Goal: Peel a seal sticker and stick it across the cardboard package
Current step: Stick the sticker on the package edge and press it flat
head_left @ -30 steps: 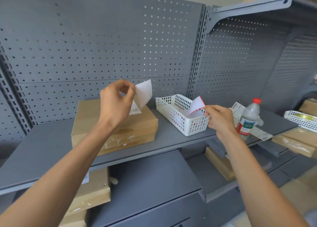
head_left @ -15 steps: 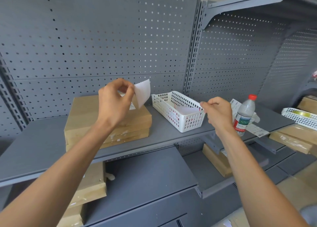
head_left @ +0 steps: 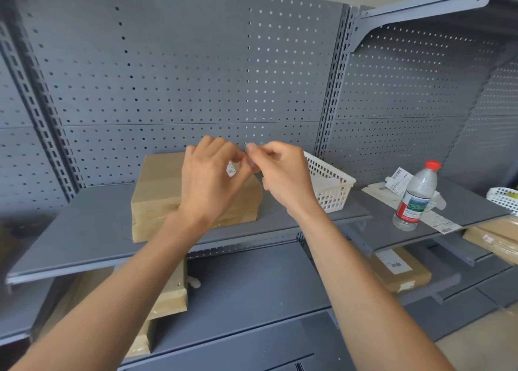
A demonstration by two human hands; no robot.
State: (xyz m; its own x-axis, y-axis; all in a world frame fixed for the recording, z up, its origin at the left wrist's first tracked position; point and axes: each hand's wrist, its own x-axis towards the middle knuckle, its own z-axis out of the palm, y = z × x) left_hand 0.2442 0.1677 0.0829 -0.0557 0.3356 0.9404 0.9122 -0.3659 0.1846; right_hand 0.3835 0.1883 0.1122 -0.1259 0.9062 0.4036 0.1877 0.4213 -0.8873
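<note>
A flat brown cardboard package (head_left: pixel 159 185) lies on the grey shelf (head_left: pixel 92 230) against the pegboard. My left hand (head_left: pixel 210 180) and my right hand (head_left: pixel 283 177) hover together just above its right half, fingertips pinched against each other. The white seal sticker is held between those fingertips and is almost wholly hidden by the fingers. A small printed white label (head_left: pixel 231 170) on the package top shows through the gap under my left hand.
A white plastic basket (head_left: pixel 333 191) with a white backing sheet inside stands right of the package. Further right are a water bottle (head_left: pixel 414 199) and paper labels (head_left: pixel 398 178). More cardboard packages (head_left: pixel 400 269) lie on lower shelves.
My right hand let go of the backing sheet in the basket and moved left to meet my left hand. The left hand came down a little; the sticker is now covered by fingers.
</note>
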